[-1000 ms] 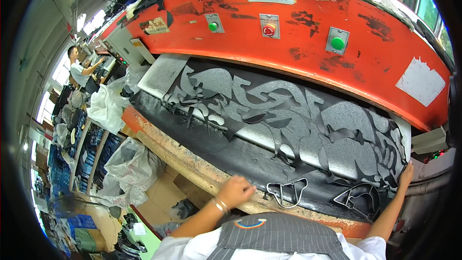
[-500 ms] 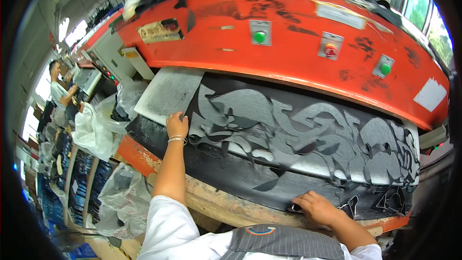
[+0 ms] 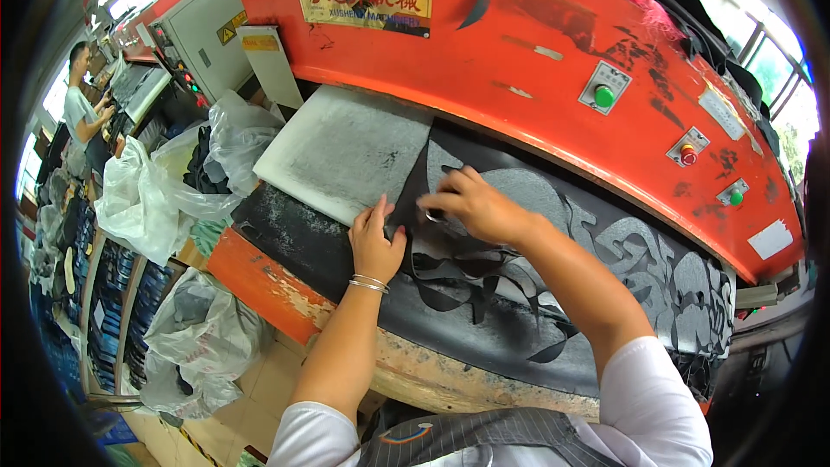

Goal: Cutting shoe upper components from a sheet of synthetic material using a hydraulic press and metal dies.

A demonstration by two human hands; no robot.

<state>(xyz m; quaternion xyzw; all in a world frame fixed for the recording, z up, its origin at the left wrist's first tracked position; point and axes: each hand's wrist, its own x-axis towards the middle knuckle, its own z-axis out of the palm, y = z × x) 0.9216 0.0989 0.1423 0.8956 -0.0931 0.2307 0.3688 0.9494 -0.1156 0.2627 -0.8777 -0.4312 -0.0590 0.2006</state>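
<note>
My left hand rests at the front edge of the white cutting board, fingers apart, beside the left end of a black sheet. My right hand is over that end of the sheet, its fingers curled and slightly blurred. A small shiny curve shows under the right fingers; I cannot make out what it is. Around and right of the hands, the black sheet is cut into curved openings, with the grey board showing through. Loose black strips hang toward me over a dark mat.
A red machine beam with green and red buttons spans behind the board. Left stand white plastic bags, one with dark pieces, and a rack of blue items. A worn wooden edge runs before me. A person works far left.
My right hand has moved from the front edge up and left, over the sheet's left end. My left hand is still at the board's edge. The view has shifted left.
</note>
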